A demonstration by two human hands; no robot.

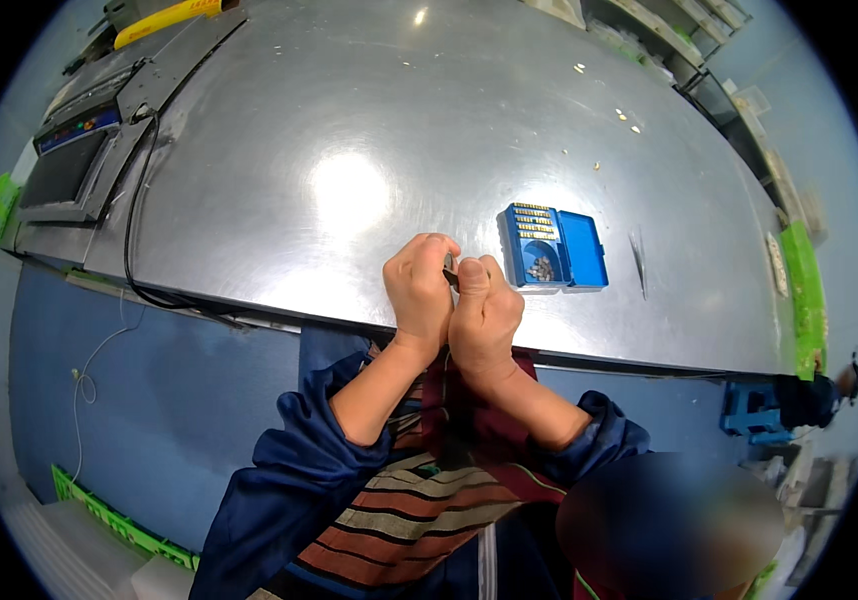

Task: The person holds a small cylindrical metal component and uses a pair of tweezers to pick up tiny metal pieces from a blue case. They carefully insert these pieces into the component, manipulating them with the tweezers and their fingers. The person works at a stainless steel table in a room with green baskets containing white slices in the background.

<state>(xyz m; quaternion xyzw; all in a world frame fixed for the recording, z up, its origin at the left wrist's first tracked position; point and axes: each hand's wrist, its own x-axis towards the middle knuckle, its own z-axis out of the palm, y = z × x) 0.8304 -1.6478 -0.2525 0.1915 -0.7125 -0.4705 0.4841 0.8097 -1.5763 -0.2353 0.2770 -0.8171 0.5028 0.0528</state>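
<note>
Both of my hands are brought together over the near edge of the metal table. My left hand is closed, with its fingers curled around a small dark piece that shows between the two hands. My right hand is closed against the same piece, thumb on top. Most of that piece is hidden by the fingers, so its kind cannot be made out. Just right of my hands lies an open blue case, its lid folded to the right. Rows of small gold-coloured pieces fill its upper part; small greyish pieces lie heaped below.
Slim metal tweezers lie right of the case. Small pale bits are scattered toward the far right. At the left stands a dark device with a black cable. A blue stool stands beyond the table's right end.
</note>
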